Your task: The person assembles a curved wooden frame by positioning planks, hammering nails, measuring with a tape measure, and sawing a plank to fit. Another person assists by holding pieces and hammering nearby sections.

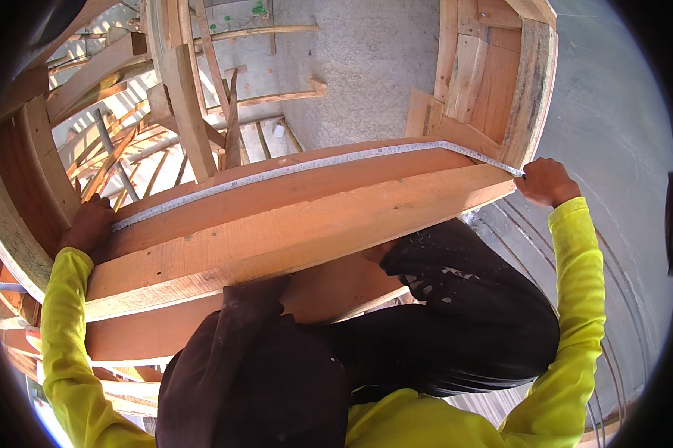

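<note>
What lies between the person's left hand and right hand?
In the head view, a white measuring tape stretches between the left hand and the right hand, passing over a reddish board.

White tape measure (314, 162): dark graduation marks run along blade, with numerals among them too small and blurred to read. No other legible text, label or sign.

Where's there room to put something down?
On the beam, between the tape and the legs. The grey patch between the sticks and the wooden frame looks bare too. It's crowded around the left hand and among the sticks.
</note>
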`<control>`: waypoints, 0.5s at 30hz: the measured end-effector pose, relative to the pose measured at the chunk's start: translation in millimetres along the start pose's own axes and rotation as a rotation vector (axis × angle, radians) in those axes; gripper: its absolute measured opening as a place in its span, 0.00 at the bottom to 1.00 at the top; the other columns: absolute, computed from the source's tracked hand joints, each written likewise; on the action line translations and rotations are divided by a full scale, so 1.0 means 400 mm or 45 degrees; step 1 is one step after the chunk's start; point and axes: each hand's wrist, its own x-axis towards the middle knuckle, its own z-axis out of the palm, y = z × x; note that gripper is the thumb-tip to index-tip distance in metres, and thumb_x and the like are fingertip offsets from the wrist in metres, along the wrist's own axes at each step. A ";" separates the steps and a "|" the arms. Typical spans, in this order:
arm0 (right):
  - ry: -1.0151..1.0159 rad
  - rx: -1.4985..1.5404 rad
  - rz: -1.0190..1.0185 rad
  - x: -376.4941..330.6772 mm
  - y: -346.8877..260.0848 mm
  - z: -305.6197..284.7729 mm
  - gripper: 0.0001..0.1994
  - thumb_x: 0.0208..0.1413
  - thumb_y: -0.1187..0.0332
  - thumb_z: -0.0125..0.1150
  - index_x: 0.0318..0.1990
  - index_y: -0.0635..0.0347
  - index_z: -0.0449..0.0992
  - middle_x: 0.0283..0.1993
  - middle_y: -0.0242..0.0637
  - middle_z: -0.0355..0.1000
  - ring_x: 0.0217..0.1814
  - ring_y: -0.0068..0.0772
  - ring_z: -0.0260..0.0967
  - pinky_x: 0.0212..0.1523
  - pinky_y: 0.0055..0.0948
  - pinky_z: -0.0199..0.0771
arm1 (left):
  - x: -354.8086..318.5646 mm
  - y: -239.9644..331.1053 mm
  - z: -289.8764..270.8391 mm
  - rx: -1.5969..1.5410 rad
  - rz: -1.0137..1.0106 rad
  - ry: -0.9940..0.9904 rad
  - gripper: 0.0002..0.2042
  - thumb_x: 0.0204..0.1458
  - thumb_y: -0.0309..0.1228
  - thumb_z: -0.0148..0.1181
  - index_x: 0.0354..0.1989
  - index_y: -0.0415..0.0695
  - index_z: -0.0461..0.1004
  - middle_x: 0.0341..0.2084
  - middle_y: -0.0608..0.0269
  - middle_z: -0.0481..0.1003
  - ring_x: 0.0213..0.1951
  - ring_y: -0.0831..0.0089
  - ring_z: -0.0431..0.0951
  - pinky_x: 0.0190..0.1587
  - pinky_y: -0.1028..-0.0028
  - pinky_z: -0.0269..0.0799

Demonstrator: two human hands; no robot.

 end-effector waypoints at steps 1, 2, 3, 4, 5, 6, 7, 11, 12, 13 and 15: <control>-0.011 -0.006 -0.004 0.003 -0.002 -0.002 0.20 0.59 0.56 0.52 0.41 0.63 0.84 0.46 0.51 0.80 0.52 0.54 0.78 0.55 0.47 0.77 | 0.004 -0.001 0.005 -0.016 0.007 0.017 0.09 0.43 0.25 0.60 0.28 0.51 0.86 0.29 0.58 0.77 0.40 0.56 0.77 0.45 0.60 0.77; -0.031 -0.002 -0.006 0.005 -0.005 -0.004 0.20 0.59 0.56 0.52 0.41 0.63 0.84 0.47 0.51 0.80 0.52 0.54 0.78 0.56 0.46 0.77 | 0.001 -0.005 0.007 -0.039 0.007 0.009 0.09 0.43 0.24 0.59 0.29 0.51 0.86 0.28 0.58 0.77 0.40 0.56 0.77 0.45 0.60 0.77; -0.050 0.000 0.000 0.006 -0.006 -0.006 0.20 0.59 0.57 0.52 0.41 0.63 0.84 0.48 0.52 0.80 0.53 0.54 0.78 0.56 0.46 0.77 | 0.003 -0.005 0.011 -0.061 0.009 0.019 0.10 0.42 0.24 0.59 0.29 0.51 0.86 0.28 0.58 0.77 0.40 0.56 0.77 0.45 0.59 0.77; -0.056 0.002 -0.022 0.007 -0.008 -0.008 0.20 0.59 0.57 0.52 0.41 0.63 0.84 0.48 0.52 0.80 0.53 0.54 0.78 0.56 0.46 0.77 | 0.001 -0.009 0.012 -0.083 0.008 0.027 0.10 0.42 0.24 0.59 0.29 0.51 0.86 0.28 0.58 0.78 0.40 0.56 0.77 0.44 0.59 0.77; -0.054 0.003 -0.025 0.007 -0.009 -0.010 0.20 0.59 0.57 0.51 0.41 0.63 0.84 0.48 0.52 0.80 0.52 0.54 0.78 0.56 0.46 0.77 | 0.001 -0.010 0.015 -0.087 -0.036 0.014 0.11 0.41 0.24 0.59 0.29 0.51 0.86 0.28 0.58 0.78 0.40 0.56 0.77 0.44 0.58 0.77; -0.041 0.003 -0.017 0.006 -0.009 -0.011 0.20 0.59 0.57 0.51 0.41 0.63 0.84 0.48 0.52 0.80 0.52 0.54 0.78 0.56 0.46 0.77 | 0.000 -0.013 0.017 -0.101 -0.010 0.041 0.11 0.41 0.23 0.58 0.29 0.50 0.86 0.28 0.58 0.78 0.40 0.56 0.77 0.44 0.58 0.76; -0.048 0.008 -0.017 0.006 -0.009 -0.013 0.20 0.59 0.57 0.51 0.41 0.63 0.84 0.48 0.52 0.80 0.52 0.54 0.78 0.56 0.46 0.77 | -0.002 -0.014 0.020 -0.102 -0.019 0.036 0.11 0.41 0.23 0.58 0.29 0.50 0.86 0.29 0.58 0.78 0.40 0.56 0.77 0.45 0.58 0.76; -0.040 0.007 -0.001 0.004 -0.008 -0.015 0.21 0.60 0.57 0.50 0.41 0.64 0.84 0.48 0.52 0.80 0.52 0.54 0.78 0.55 0.47 0.77 | -0.004 -0.021 0.031 -0.142 -0.011 0.080 0.12 0.40 0.23 0.58 0.30 0.50 0.86 0.30 0.57 0.79 0.40 0.55 0.77 0.45 0.58 0.76; -0.055 -0.008 0.017 0.004 -0.009 -0.015 0.21 0.60 0.57 0.49 0.41 0.64 0.84 0.48 0.52 0.80 0.51 0.54 0.78 0.55 0.47 0.77 | -0.004 -0.022 0.034 -0.131 -0.006 0.078 0.12 0.40 0.23 0.58 0.30 0.50 0.86 0.30 0.57 0.79 0.40 0.55 0.77 0.45 0.58 0.76; -0.056 -0.013 -0.018 0.005 -0.011 -0.015 0.21 0.61 0.57 0.49 0.41 0.64 0.84 0.48 0.52 0.80 0.52 0.54 0.78 0.55 0.46 0.77 | -0.003 -0.024 0.035 -0.147 -0.014 0.064 0.12 0.39 0.23 0.58 0.31 0.50 0.86 0.30 0.57 0.79 0.40 0.55 0.77 0.45 0.58 0.76; -0.081 -0.055 -0.030 0.010 -0.018 -0.014 0.20 0.61 0.57 0.50 0.41 0.63 0.84 0.48 0.52 0.80 0.52 0.54 0.78 0.55 0.46 0.77 | -0.002 -0.025 0.034 -0.165 -0.018 0.055 0.13 0.39 0.22 0.58 0.31 0.50 0.86 0.30 0.57 0.79 0.40 0.54 0.77 0.46 0.58 0.76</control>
